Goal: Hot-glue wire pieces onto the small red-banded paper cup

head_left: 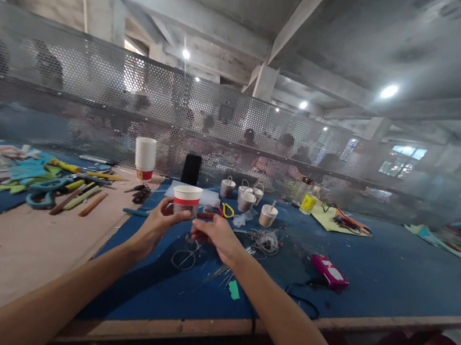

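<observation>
A paper cup (189, 189) with a red band sits upright above the table (381, 274), its side grasped by the fingers of the left hand (162, 220). The right hand (220, 235) is just beside it, fingers curled; whether they pinch anything, I cannot tell. Beyond stands a cup stack (145, 155).

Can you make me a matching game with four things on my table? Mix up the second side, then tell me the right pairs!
Things:
1. Red-banded paper cup
2. Stack of paper cups
3. Smartphone
4. Scissors

Clues:
A. Black and upright
B. Blue handles, lying down
C. Held in the left hand
D. White, nested one inside another

Right pairs: 1-C, 2-D, 3-A, 4-B
</observation>
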A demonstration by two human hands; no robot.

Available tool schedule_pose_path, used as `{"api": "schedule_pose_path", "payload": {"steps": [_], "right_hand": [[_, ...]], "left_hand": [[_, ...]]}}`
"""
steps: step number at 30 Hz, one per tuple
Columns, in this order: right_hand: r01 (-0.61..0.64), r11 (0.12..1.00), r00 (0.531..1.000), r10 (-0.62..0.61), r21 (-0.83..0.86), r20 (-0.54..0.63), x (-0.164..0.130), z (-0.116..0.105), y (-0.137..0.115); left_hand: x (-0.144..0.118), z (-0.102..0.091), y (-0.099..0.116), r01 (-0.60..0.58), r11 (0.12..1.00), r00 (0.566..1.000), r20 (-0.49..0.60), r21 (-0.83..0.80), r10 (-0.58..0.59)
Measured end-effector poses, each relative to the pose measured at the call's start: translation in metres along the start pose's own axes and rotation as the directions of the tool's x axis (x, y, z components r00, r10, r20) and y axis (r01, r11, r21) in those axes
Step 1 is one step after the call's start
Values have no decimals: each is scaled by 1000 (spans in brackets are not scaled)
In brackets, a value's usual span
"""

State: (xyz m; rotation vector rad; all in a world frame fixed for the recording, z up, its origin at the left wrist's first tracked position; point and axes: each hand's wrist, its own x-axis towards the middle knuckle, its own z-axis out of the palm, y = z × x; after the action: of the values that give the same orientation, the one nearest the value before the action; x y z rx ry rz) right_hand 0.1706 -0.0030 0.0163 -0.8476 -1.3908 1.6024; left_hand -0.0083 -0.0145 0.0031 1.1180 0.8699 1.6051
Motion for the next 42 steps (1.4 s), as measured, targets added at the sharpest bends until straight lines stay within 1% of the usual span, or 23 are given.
{"api": "schedule_pose_path", "payload": {"steps": [2, 4, 8, 12, 13, 14, 17, 19, 28, 37, 42], "right_hand": [[110, 990, 986, -120, -91, -117, 5, -8, 3], [196, 962, 959, -228, -188, -166, 9, -15, 5], [282, 913, 916, -347, -295, -199, 9, -24, 5], [361, 832, 843, -484, -420, -233, 6, -25, 2], [370, 820, 834, -500, -436, -233, 6, -24, 1], [373, 818, 834, -502, -437, -229, 5, -24, 1], [354, 849, 864, -457, -394, -209, 5, -23, 1], [346, 862, 875, -439, -369, -203, 5, -23, 2], [356, 866, 876, -440, -350, -199, 7, -24, 4], [335, 876, 884, -419, -346, -205, 10, -25, 8], [341, 874, 882, -425, -346, -204, 11, -27, 9]], "left_hand": [[-1, 0, 0, 28, 1000, 1000, 7, 5, -28], [-2, 1, -2, 60, 998, 998, 21, -4, -60], [-3, 2, -3, 110, 994, 991, 77, -24, -108], [-3, 3, -4, 152, 987, 985, 85, -41, -149], [-3, 3, -4, 159, 986, 984, 93, -45, -154], [-3, 3, -4, 163, 985, 982, 103, -50, -157], [-3, 4, -3, 169, 984, 978, 130, -60, -161], [-4, 4, -2, 173, 983, 976, 142, -58, -163], [-8, 8, 1, 204, 976, 968, 162, -78, -190], [-5, 5, -3, 185, 981, 967, 188, -61, -171], [-5, 5, -2, 200, 978, 967, 175, -66, -186]]}}
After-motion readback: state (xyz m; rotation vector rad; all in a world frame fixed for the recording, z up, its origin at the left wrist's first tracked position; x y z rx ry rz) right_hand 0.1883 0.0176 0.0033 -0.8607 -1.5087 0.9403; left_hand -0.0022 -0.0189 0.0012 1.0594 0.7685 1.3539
